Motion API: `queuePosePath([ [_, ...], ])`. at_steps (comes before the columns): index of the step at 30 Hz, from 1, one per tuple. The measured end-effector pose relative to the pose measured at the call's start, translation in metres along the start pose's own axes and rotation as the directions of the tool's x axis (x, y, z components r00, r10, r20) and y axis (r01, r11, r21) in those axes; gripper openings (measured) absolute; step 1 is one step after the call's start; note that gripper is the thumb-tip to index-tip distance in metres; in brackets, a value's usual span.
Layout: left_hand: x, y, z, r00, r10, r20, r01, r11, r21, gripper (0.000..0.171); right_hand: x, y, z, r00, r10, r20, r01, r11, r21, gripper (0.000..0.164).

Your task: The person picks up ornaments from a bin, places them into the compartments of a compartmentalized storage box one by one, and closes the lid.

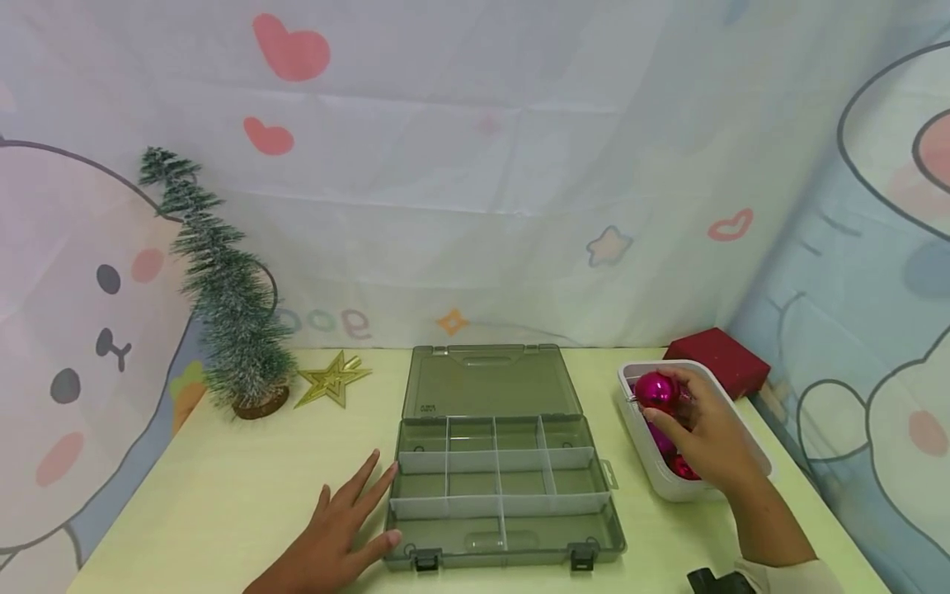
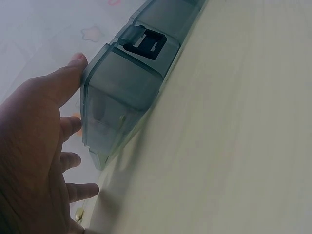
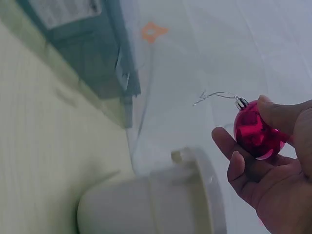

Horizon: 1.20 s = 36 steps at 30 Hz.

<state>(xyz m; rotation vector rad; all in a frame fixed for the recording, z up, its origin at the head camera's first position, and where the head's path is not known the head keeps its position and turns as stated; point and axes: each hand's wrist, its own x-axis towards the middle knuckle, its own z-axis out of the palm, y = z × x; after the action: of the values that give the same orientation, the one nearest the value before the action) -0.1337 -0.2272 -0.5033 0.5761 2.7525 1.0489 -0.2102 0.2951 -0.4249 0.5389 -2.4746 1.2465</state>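
Observation:
A shiny magenta Christmas ball [image 3: 256,129] with a silver cap and thin hanging cord is held between the thumb and fingers of my right hand [image 1: 708,429]. That hand is over a white tub [image 1: 653,474], where more magenta and red balls [image 1: 681,468] lie, partly hidden beneath it. Spread out, my left hand [image 1: 337,528] has its fingertips at the left edge of a greenish clear compartment box [image 1: 475,483]. The box lies with its lid [image 1: 493,381] folded back, and its divided compartments show nothing inside.
At the back left stands a small frosted Christmas tree [image 1: 237,330] on a wooden base, with a gold star [image 1: 334,379] lying beside it. Behind the tub is a dark red box [image 1: 720,360]. A printed cloth [image 1: 475,206] hangs along the table's back edge.

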Motion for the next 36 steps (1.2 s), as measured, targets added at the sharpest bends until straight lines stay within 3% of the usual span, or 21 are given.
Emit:
queuePosePath([
  [3,-0.001,0.002,-0.001,1.0,0.002,-0.003,-0.002,1.0,-0.012,0.078,0.006,-0.01,0.008,1.0,-0.013,-0.008,0.013,1.0,-0.004,0.063],
  [9,-0.002,0.003,0.0,1.0,0.01,-0.013,-0.01,1.0,-0.007,0.078,0.015,-0.026,0.03,1.0,-0.031,-0.002,0.031,0.996,0.081,0.059],
  [14,-0.001,0.001,0.001,1.0,0.011,-0.012,-0.011,1.0,-0.005,0.078,0.023,-0.045,0.048,0.997,0.025,0.079,-0.038,0.985,0.166,0.056],
  [21,-0.001,0.001,0.0,1.0,0.014,-0.018,-0.014,1.0,0.006,0.078,0.038,-0.079,0.079,0.977,0.096,0.192,-0.155,0.935,0.319,0.059],
  [29,-0.001,0.002,-0.001,1.0,0.001,-0.002,-0.001,1.0,-0.018,0.078,0.047,-0.108,0.117,0.964,0.141,0.227,-0.212,0.92,0.33,0.058],
  [36,0.0,0.002,-0.001,1.0,0.004,0.002,-0.004,1.0,-0.018,0.078,0.054,-0.118,0.158,0.959,0.184,0.215,-0.244,0.923,0.298,0.053],
])
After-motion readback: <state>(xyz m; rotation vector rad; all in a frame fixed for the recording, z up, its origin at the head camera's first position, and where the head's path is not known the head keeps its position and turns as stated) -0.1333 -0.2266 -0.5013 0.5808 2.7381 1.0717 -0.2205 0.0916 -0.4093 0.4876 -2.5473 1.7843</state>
